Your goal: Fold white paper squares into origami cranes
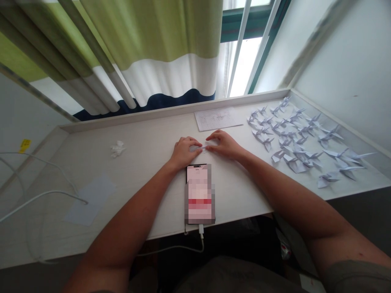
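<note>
Both my hands meet over the middle of the white desk, around a small folded piece of white paper [204, 148]. My left hand [185, 151] pinches its left side between thumb and fingers. From the right, my right hand [224, 145] has its thumb on the paper, with the index finger curved above it. Much of the paper is hidden by the fingertips, so its folds are hard to make out. Just below the hands lies a phone [200, 194] with a blurred screen and a cable plugged into its lower end.
Several folded paper cranes [295, 140] cover the desk's right side. A printed sheet [218, 118] lies beyond my hands. To the left are a crumpled white tissue [117, 149], a paper sheet [91, 199] and a white cable [45, 196]. A raised rim [137, 115] borders the desk's back.
</note>
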Demonstrator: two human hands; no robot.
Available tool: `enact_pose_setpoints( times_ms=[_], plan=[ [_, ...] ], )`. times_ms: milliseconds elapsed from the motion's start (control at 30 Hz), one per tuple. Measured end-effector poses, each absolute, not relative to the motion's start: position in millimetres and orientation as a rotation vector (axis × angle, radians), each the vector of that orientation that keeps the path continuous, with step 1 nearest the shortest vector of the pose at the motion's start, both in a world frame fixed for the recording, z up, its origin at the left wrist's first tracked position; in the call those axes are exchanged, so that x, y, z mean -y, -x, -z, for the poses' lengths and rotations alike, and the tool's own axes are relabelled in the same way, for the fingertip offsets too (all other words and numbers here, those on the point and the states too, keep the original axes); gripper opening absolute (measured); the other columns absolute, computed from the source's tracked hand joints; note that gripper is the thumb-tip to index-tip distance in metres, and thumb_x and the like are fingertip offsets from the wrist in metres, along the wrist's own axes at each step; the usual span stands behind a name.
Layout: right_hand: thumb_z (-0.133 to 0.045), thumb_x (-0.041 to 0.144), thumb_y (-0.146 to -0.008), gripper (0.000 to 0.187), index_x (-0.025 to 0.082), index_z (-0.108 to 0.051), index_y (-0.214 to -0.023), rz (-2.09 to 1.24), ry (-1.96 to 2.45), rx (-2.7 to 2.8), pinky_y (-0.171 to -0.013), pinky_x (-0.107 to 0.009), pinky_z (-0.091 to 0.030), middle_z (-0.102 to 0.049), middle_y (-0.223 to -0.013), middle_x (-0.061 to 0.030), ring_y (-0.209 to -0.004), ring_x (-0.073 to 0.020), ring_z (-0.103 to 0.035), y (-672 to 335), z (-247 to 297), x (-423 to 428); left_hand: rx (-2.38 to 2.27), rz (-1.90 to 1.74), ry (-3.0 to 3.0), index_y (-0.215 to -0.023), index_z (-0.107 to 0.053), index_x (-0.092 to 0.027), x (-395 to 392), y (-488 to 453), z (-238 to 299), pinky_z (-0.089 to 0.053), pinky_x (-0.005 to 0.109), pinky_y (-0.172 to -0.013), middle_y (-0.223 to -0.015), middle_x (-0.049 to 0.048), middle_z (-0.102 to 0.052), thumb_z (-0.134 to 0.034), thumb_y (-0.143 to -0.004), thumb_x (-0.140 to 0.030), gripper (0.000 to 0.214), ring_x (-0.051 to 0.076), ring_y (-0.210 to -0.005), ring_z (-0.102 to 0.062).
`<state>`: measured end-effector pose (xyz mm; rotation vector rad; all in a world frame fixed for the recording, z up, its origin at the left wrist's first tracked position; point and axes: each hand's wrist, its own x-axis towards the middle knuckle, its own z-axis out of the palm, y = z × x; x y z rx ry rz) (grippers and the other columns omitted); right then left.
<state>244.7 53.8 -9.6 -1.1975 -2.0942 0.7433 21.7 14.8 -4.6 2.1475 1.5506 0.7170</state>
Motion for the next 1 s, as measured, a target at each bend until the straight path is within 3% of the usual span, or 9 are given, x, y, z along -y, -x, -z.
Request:
enact_pose_setpoints(
  times_ms=[200, 333, 433, 533, 633, 733, 833, 1000],
  plan=[
    [-0.084, 0.043, -0.085, 0.025, 0.022, -0.084, -0.097, -0.674, 1.211, 2.165, -0.113, -0.053, -0.050, -0.074, -0.120, -0.0134, -0.121, -0.0341, -0.066, -252, 7, -54, -1.567, -0.735, -2.154, -0.102, -0.078, -0.025, -12, -22, 3, -0.045, 0.052, -0.113, -0.117, 0.0058, -0.078, -0.076, -0.091, -0.032, 0.013, 0.031, -0.122, -0.060],
    [-0.085, 0.044, -0.082, 0.028, 0.026, -0.082, -0.103, -0.670, 1.239, 2.188, -0.113, -0.060, -0.048, -0.075, -0.121, -0.0108, -0.126, -0.0369, -0.063, -254, 4, -52, -1.545, -0.787, -2.109, -0.094, -0.073, -0.026, -11, -21, 4, -0.047, 0.051, -0.112, -0.111, 0.0042, -0.079, -0.076, -0.089, -0.029, 0.007, 0.030, -0.119, -0.061],
    [-0.085, 0.036, -0.082, 0.031, 0.024, -0.080, -0.110, -0.798, 1.234, 2.091, -0.108, -0.056, -0.052, -0.078, -0.115, -0.0097, -0.115, -0.0327, -0.070, -251, 4, -50, -1.510, -0.854, -2.006, -0.089, -0.069, -0.025, -13, -20, 5, -0.047, 0.050, -0.111, -0.107, 0.0048, -0.079, -0.075, -0.089, -0.029, 0.007, 0.029, -0.116, -0.064],
    [-0.082, 0.035, -0.084, 0.037, 0.021, -0.076, -0.119, -1.007, 1.101, 1.947, -0.094, -0.046, -0.059, -0.080, -0.102, -0.0079, -0.097, -0.0263, -0.075, -245, 4, -47, -1.369, -0.975, -1.765, -0.089, -0.065, -0.021, -13, -19, 4, -0.054, 0.044, -0.100, -0.101, 0.0062, -0.078, -0.077, -0.089, -0.036, 0.018, 0.025, -0.101, -0.071],
    [-0.081, 0.037, -0.086, 0.039, 0.021, -0.074, -0.120, -1.060, 0.956, 1.847, -0.089, -0.043, -0.060, -0.077, -0.088, -0.0034, -0.087, -0.0225, -0.074, -238, 0, -42, -1.178, -1.040, -1.498, -0.105, -0.065, -0.020, -10, -18, 0, -0.056, 0.038, -0.086, -0.094, 0.0055, -0.079, -0.084, -0.083, -0.047, 0.039, 0.022, -0.088, -0.074],
    [-0.081, 0.036, -0.085, 0.041, 0.021, -0.070, -0.121, -1.120, 0.851, 1.751, -0.088, -0.042, -0.061, -0.074, -0.080, 0.0004, -0.083, -0.0210, -0.075, -232, -4, -37, -1.070, -1.032, -1.342, -0.117, -0.066, -0.020, -4, -19, -7, -0.056, 0.038, -0.086, -0.095, 0.0070, -0.082, -0.091, -0.075, -0.050, 0.057, 0.023, -0.089, -0.077],
    [-0.081, 0.033, -0.083, 0.046, 0.021, -0.065, -0.125, -1.200, 0.798, 1.673, -0.085, -0.042, -0.062, -0.073, -0.078, 0.0023, -0.078, -0.0206, -0.076, -229, -8, -33, -1.017, -1.017, -1.300, -0.104, -0.071, -0.018, 0, -22, -11, -0.057, 0.039, -0.089, -0.096, 0.0098, -0.084, -0.092, -0.073, -0.052, 0.051, 0.026, -0.094, -0.078],
    [-0.081, 0.029, -0.082, 0.045, 0.021, -0.064, -0.123, -1.224, 0.792, 1.662, -0.077, -0.038, -0.062, -0.071, -0.075, 0.0037, -0.075, -0.0207, -0.077, -228, -9, -31, -1.059, -1.029, -1.400, -0.090, -0.081, -0.016, 4, -25, -15, -0.056, 0.035, -0.084, -0.098, 0.0098, -0.085, -0.081, -0.084, -0.056, 0.041, 0.023, -0.087, -0.075]
  ],
)
